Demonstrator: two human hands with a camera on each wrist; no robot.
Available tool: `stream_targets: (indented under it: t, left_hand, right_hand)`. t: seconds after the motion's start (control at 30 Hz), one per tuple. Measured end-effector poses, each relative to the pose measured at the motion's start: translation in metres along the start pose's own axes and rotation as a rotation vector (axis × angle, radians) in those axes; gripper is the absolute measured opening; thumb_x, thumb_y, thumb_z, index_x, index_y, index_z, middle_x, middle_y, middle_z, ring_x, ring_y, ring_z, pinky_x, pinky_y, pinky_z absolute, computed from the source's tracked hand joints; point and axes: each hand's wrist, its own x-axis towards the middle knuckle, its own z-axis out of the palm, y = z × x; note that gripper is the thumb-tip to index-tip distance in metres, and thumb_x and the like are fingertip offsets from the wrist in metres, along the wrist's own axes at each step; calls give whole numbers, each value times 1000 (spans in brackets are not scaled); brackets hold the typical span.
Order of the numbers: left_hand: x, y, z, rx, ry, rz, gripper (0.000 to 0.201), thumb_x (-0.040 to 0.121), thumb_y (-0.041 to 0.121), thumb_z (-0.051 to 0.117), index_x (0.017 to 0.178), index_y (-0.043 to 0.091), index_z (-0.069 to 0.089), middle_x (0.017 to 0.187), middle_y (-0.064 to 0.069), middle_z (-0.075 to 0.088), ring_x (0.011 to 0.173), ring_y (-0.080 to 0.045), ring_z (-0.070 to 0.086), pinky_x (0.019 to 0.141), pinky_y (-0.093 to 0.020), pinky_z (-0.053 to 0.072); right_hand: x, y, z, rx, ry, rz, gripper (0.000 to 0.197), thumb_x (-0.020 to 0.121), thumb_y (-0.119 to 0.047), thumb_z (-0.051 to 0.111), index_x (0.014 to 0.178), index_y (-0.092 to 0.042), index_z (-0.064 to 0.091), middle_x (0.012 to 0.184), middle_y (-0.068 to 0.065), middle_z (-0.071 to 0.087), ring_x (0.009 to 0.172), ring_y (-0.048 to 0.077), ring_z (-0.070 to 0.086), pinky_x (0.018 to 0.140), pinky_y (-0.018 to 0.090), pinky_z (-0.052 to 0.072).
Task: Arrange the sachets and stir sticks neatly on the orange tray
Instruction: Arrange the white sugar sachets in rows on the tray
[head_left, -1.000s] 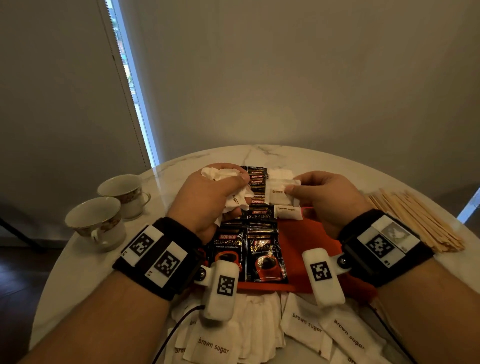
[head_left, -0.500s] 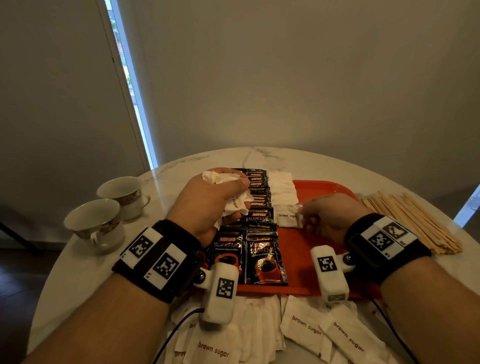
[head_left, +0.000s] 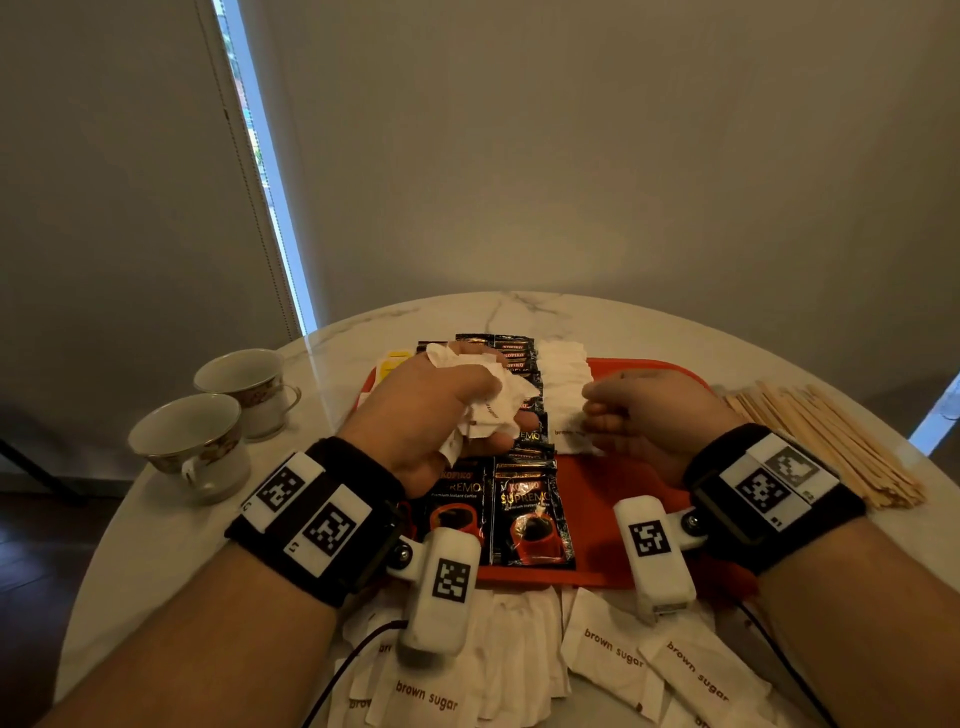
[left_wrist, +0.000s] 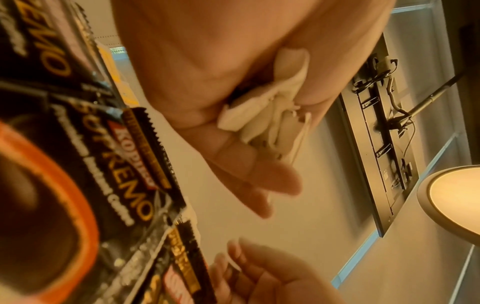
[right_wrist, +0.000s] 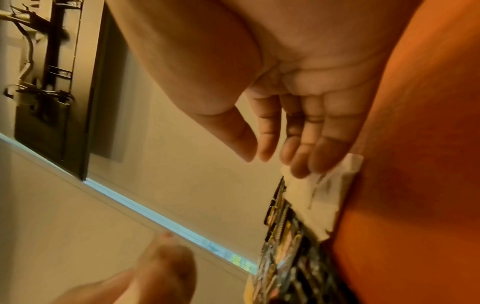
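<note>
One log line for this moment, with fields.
left hand: holds white sachets | right hand: fingers on sachet row | orange tray: partly filled

The left hand grips a crumpled bunch of white sachets above the black coffee sachets lined up on the orange tray. The right hand rests, fingers curled, on the column of white sachets. Brown sugar sachets, stir sticks and two cups lie on the tabletop.
</note>
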Motion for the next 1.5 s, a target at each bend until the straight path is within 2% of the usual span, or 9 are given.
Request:
stream_targets:
  t: [0.2, 0.6, 0.7, 0.77, 0.83, 0.93, 1.07, 1.27, 1.5]
  left_hand:
    - [-3, -2, 3, 2, -51, -11, 21, 101, 8, 62, 122, 9, 60, 100, -16, 75, 86, -30, 77, 58, -35, 63]
    - [1, 0, -2, 148, 15, 85, 19, 97, -4, 62, 105, 14, 67, 93, -13, 75, 68, -24, 72, 44, -27, 53]
    - [0, 1, 0, 96, 31, 77, 8, 91, 16, 74, 98, 16, 70, 89, -10, 74, 63, -18, 68, 43, -24, 49]
    - [-1, -1, -1, 139, -11, 79, 35, 80, 32, 79, 107, 10, 72, 89, -8, 75, 65, -16, 68, 47, -25, 49]
    - [0, -3, -1, 198, -31, 102, 44, 79, 26, 82, 114, 2, 70, 91, -11, 75, 72, -20, 69, 58, -31, 53]
    - [2, -7, -3, 222, -2, 158, 25, 82, 4, 82, 104, 3, 71, 94, -14, 77, 85, -27, 72, 74, -39, 57]
    - [4, -4, -5, 203, 35, 178, 20, 81, 0, 81, 93, 9, 68, 81, -9, 73, 76, -21, 70, 65, -34, 57]
    - [2, -1, -3, 120, 81, 188, 15, 89, 8, 77, 101, 1, 71, 86, -14, 78, 74, -23, 75, 60, -30, 60]
    - [5, 0, -3, 115, 137, 177, 4, 89, 8, 77, 88, 11, 76, 89, -15, 79, 82, -30, 77, 75, -41, 64]
  right_hand:
    - [-21, -7, 16, -187, -234, -230, 25, 88, -34, 75, 99, -12, 75, 88, 1, 74, 77, 15, 63, 71, 36, 50]
    - [-26, -14, 21, 284, -194, -350, 8, 96, -2, 62, 90, -5, 59, 84, 15, 72, 78, 26, 73, 67, 36, 61]
    - [-26, -13, 22, 217, -179, -404, 6, 95, -3, 64, 92, -5, 60, 77, 13, 71, 74, 24, 71, 65, 35, 60]
    - [-27, -12, 23, 177, -207, -434, 5, 94, -3, 66, 93, -5, 61, 75, 12, 71, 71, 23, 69, 64, 34, 60]
    - [-28, -11, 24, 146, -211, -459, 6, 92, -4, 67, 95, -6, 62, 76, 11, 72, 70, 22, 69, 62, 30, 58]
    - [-26, -11, 22, 139, -156, -461, 21, 84, -13, 76, 99, -6, 65, 84, 15, 75, 75, 24, 73, 62, 30, 59]
    - [-25, -9, 20, 141, -258, -362, 45, 70, -19, 79, 108, 1, 66, 94, 16, 76, 79, 24, 73, 63, 29, 58]
    - [-25, -10, 17, 20, -280, -341, 34, 66, -14, 81, 96, -1, 70, 85, 15, 74, 69, 20, 68, 60, 26, 58]
    - [-20, -12, 13, 139, -143, -336, 6, 90, -2, 69, 91, -3, 75, 74, 6, 70, 64, 14, 61, 61, 27, 57]
